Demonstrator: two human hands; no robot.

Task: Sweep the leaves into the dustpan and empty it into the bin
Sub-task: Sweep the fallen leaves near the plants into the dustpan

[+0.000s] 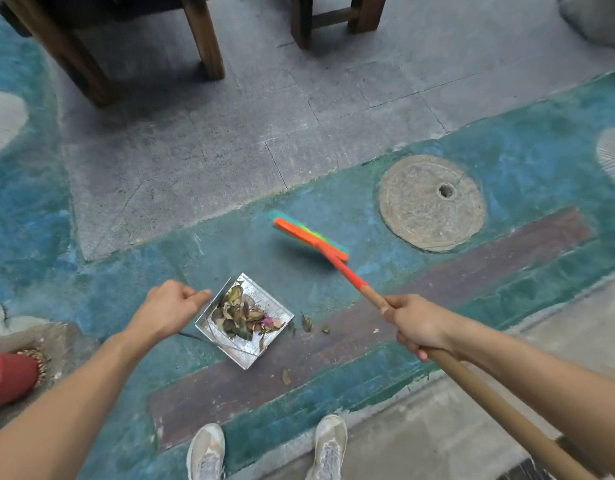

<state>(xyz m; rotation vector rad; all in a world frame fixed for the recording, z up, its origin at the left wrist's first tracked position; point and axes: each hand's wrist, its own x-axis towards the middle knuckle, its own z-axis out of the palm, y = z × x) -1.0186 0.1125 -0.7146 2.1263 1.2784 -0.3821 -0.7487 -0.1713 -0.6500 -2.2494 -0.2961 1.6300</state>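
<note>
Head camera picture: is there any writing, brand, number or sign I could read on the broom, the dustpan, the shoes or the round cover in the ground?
None: no readable text anywhere.
Broom: plain colours, no label.
Dustpan: bare shiny metal.
Shoes: no brand visible.
Round cover: worn surface, no legible marking.

An outdoor courtyard is showing here: painted concrete floor point(507, 161), manhole cover point(432, 202), wooden bench legs point(205, 39), potted plant point(8, 375).

Right hand point(415, 323) grips broom point(311, 237); leaves point(242, 315) fill dustpan point(247, 355).
</note>
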